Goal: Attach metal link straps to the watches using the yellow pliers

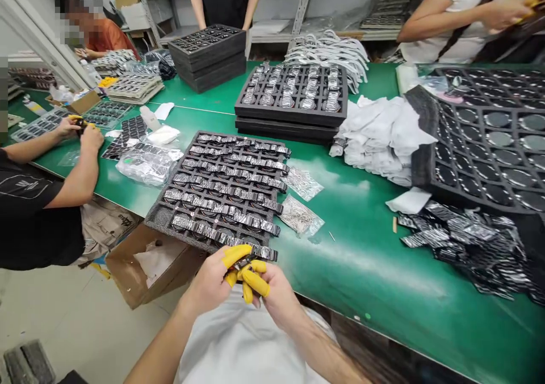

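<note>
My left hand [212,280] and my right hand [277,294] meet at the table's near edge, yellow finger cots on several fingertips. Between them they grip a small black watch [243,263], mostly covered by the fingers. Just beyond lies a grey foam tray [164,218] with rows of watches on black link bands [230,189]. Right of the tray are two clear bags of thin metal pins [298,215], and one loose pin [331,236] lies on the green table [353,259].
Stacked foam trays [292,117] stand farther back, with white cloths [378,134] beside them. At right are a large tray of round watch faces [489,151] and a heap of black link bands [468,248]. A cardboard box [131,282] sits below left. Co-workers are around the table.
</note>
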Available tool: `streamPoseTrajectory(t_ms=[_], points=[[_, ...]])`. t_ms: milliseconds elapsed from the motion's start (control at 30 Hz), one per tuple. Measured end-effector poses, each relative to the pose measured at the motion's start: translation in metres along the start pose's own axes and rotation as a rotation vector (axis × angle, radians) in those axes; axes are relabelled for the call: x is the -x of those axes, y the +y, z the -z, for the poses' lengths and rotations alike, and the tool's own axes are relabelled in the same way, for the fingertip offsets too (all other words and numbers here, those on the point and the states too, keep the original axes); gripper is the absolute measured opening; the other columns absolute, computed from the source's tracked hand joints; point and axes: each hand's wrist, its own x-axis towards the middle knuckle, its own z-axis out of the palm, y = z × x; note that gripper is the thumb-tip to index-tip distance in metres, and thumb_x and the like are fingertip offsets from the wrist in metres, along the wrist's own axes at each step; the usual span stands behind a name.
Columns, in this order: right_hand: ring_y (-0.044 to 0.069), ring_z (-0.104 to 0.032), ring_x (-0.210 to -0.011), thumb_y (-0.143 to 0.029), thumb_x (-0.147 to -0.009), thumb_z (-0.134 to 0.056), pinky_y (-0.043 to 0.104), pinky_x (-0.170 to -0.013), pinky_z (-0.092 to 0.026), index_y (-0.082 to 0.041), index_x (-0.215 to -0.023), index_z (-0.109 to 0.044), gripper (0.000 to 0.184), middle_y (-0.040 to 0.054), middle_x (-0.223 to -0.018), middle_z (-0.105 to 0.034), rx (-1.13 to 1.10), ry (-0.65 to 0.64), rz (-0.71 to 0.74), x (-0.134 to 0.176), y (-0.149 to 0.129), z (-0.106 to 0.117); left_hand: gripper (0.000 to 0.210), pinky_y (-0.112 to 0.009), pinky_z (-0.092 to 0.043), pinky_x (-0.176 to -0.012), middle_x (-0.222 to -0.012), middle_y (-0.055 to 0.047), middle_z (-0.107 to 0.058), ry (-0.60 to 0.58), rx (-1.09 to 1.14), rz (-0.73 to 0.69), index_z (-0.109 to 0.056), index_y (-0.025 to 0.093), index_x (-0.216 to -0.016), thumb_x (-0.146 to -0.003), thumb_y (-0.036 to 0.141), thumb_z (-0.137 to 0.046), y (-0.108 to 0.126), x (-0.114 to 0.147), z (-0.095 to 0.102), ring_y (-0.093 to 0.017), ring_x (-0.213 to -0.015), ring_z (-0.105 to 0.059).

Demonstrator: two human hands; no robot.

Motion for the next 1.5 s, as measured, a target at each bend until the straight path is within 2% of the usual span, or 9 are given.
streamPoseTrajectory(t_ms=[133,533,667,800,900,1100,1333,1400,1500], points=[[0.006,-0.040,-0.037,-0.068,-0.076,-0.085,0.019,-0.039,-0.027,-0.017,-0.072,-0.064,0.056,-0.0016,-0.051,-0.063,0.031,-0.021,-0.032,0.003,-0.003,0.001,0.070,-0.041,-0.056,-0.108,-0.137,-0.008,-0.070,-0.008,-0.190,-0.191,-0.056,0.033,-0.154,-0.093,-0.001,-0.053,-0.005,-0.002,0.007,-0.025,-0.125,-0.063],[0.005,-0.040,-0.036,-0.068,-0.074,-0.087,0.019,-0.038,-0.028,-0.016,-0.073,-0.065,0.056,-0.0023,-0.049,-0.063,-0.016,-0.008,-0.063,0.005,-0.001,0.002,0.072,-0.038,-0.057,-0.109,-0.141,-0.008,-0.066,-0.028,-0.278,-0.192,-0.053,0.033,-0.155,-0.092,-0.001,-0.049,-0.003,0.003,0.006,-0.024,-0.125,-0.065],[0.004,-0.037,-0.035,-0.070,-0.077,-0.084,0.018,-0.038,-0.026,-0.017,-0.078,-0.063,0.058,-0.0038,-0.048,-0.061,-0.091,0.046,-0.042,0.007,0.001,-0.001,0.068,-0.041,-0.057,-0.107,-0.141,-0.012,-0.061,0.027,-0.375,-0.210,-0.052,0.031,-0.154,-0.094,0.000,-0.044,0.004,0.003,0.002,-0.025,-0.127,-0.062],[0.004,-0.035,-0.035,-0.071,-0.075,-0.085,0.018,-0.039,-0.025,-0.017,-0.077,-0.062,0.058,-0.0053,-0.046,-0.058,-0.108,0.104,-0.011,0.007,0.004,-0.003,0.056,-0.048,-0.054,-0.110,-0.142,-0.016,-0.054,-0.025,-0.232,-0.228,-0.049,0.026,-0.156,-0.100,0.015,-0.046,0.009,0.003,0.000,-0.029,-0.131,-0.056],[0.004,-0.034,-0.036,-0.069,-0.077,-0.085,0.018,-0.039,-0.024,-0.017,-0.076,-0.062,0.057,-0.0059,-0.046,-0.056,-0.109,0.108,-0.007,0.008,0.003,-0.004,0.049,-0.051,-0.052,-0.110,-0.140,-0.016,-0.052,-0.005,-0.144,-0.194,-0.052,0.025,-0.151,-0.102,0.023,-0.048,0.009,0.004,-0.003,-0.031,-0.130,-0.055],[0.004,-0.036,-0.038,-0.067,-0.079,-0.084,0.018,-0.039,-0.024,-0.016,-0.077,-0.065,0.055,-0.0046,-0.048,-0.057,-0.081,0.073,-0.001,0.010,-0.001,-0.006,0.037,-0.045,-0.055,-0.102,-0.128,-0.012,-0.055,0.065,-0.024,-0.181,-0.058,0.026,-0.136,-0.101,0.019,-0.049,0.009,0.001,-0.013,-0.026,-0.118,-0.059],[0.006,-0.038,-0.038,-0.068,-0.082,-0.081,0.019,-0.040,-0.026,-0.018,-0.080,-0.060,0.054,-0.0048,-0.050,-0.058,-0.075,0.020,-0.014,0.010,0.002,-0.002,0.043,-0.045,-0.058,-0.102,-0.135,-0.016,-0.057,0.050,-0.016,-0.211,-0.056,0.024,-0.147,-0.105,0.031,-0.051,0.005,0.006,-0.009,-0.027,-0.124,-0.061],[0.007,-0.039,-0.038,-0.071,-0.086,-0.075,0.020,-0.040,-0.028,-0.020,-0.086,-0.058,0.054,-0.0058,-0.051,-0.058,-0.074,-0.008,-0.012,0.010,0.002,-0.002,0.041,-0.040,-0.061,-0.096,-0.129,-0.014,-0.064,0.119,-0.052,-0.243,-0.060,0.025,-0.144,-0.103,0.027,-0.057,0.001,0.008,-0.006,-0.025,-0.116,-0.066],[0.010,-0.050,-0.049,-0.066,-0.089,-0.073,0.021,-0.048,-0.039,-0.022,-0.102,-0.056,0.048,-0.0048,-0.066,-0.064,0.040,-0.108,0.065,0.012,-0.002,-0.001,0.026,-0.029,-0.062,-0.085,-0.105,-0.004,-0.072,0.378,-0.071,-0.312,-0.076,0.027,-0.118,-0.093,0.020,-0.076,0.000,0.008,0.002,-0.018,-0.095,-0.070]])
